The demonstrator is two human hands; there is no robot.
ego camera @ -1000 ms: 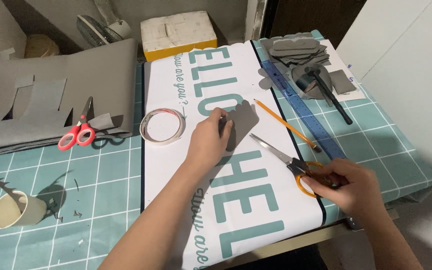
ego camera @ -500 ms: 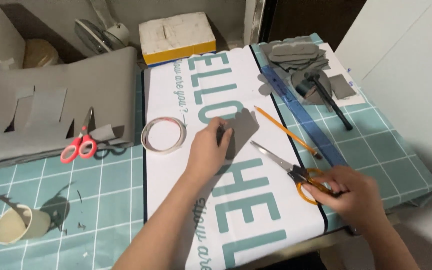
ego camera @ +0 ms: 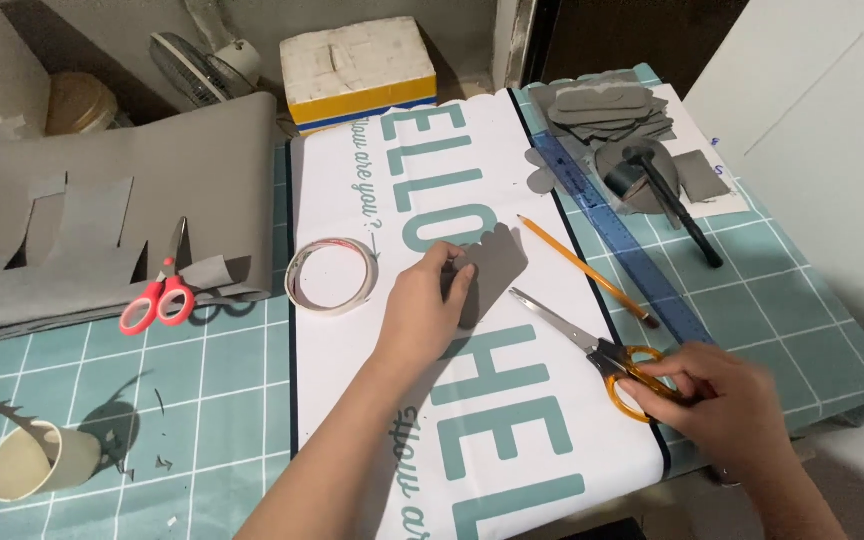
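felt piece (ego camera: 497, 268) lying on white banner (ego camera: 352, 180), looking thin, light, floppy; best pinched at an edge | left hand (ego camera: 420, 315) pressing it flat, fingers spread | right hand (ego camera: 722, 400) gripping orange scissors (ego camera: 592, 350) beside pencil (ego camera: 587, 270)

Looked like a home craft corner, not a proper workshop. Small table covered by a teal cutting mat (ego camera: 202, 400) with a white grid. Craft supplies lay all over: grey felt sheet (ego camera: 102, 230) with strips cut out, red-handled scissors (ego camera: 157, 300), tape roll (ego camera: 330, 275), blue ruler (ego camera: 617, 235), pencil (ego camera: 582, 268), stack of cut grey shapes (ego camera: 602, 110). Household clutter sat behind it: a small fan (ego camera: 192, 60) and a foam box (ego camera: 357, 65).
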